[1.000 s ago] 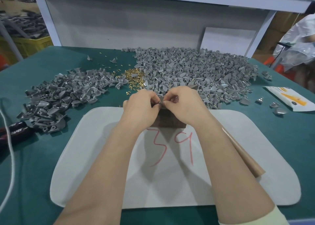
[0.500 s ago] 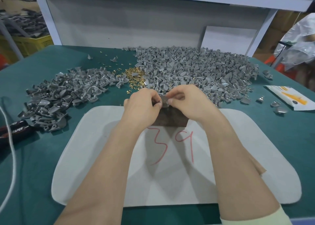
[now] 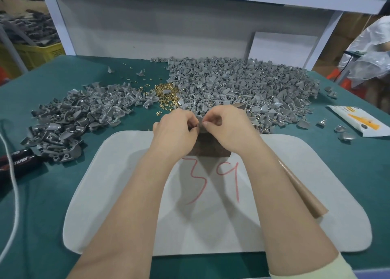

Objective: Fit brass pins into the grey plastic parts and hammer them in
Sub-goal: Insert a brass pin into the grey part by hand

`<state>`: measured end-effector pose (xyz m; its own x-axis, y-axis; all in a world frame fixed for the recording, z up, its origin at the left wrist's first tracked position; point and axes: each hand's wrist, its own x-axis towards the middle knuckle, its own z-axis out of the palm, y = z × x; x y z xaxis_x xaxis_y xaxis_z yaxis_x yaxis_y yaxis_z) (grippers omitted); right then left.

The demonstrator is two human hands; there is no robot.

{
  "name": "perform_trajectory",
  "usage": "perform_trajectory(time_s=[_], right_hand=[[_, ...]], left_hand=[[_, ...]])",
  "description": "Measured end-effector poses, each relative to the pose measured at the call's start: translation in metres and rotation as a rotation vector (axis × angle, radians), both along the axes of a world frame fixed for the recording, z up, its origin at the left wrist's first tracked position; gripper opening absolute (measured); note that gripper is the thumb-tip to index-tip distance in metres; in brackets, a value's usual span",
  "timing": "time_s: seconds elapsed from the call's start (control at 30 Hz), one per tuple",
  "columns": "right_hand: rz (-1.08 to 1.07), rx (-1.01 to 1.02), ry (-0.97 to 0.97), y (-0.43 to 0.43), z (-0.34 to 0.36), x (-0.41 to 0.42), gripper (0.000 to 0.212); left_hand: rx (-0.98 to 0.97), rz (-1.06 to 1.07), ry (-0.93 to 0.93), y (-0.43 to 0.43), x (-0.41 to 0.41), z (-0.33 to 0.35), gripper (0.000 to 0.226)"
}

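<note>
green table (image 3: pixel 42 215) | white mat (image 3: pixel 316 194) | left grey pile (image 3: pixel 73 118) | right grey pile (image 3: pixel 242 86) | brass pins (image 3: pixel 166 95) between | packet (image 3: pixel 358 120) right

Almost nothing changed, left hand (image 3: pixel 175 131) and right hand (image 3: pixel 229 128) shifted grip slightly on grey part (image 3: pixel 200 128)

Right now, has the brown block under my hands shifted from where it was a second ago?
No. The brown block has its near edge just beyond the red 39 on the white mat, exactly as before.
</note>
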<state>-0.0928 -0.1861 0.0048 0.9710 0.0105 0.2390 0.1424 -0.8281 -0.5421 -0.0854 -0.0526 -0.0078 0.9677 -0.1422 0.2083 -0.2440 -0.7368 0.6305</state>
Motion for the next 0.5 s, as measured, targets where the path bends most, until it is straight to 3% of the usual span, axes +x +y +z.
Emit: perform_trajectory(time_s=[0.5], right_hand=[[-0.020,-0.071,0.034,0.0013,0.0028,0.0034,0.007]], left_hand=[[0.008,0.005,0.002,-0.0015,-0.0012,0.0019,0.012]])
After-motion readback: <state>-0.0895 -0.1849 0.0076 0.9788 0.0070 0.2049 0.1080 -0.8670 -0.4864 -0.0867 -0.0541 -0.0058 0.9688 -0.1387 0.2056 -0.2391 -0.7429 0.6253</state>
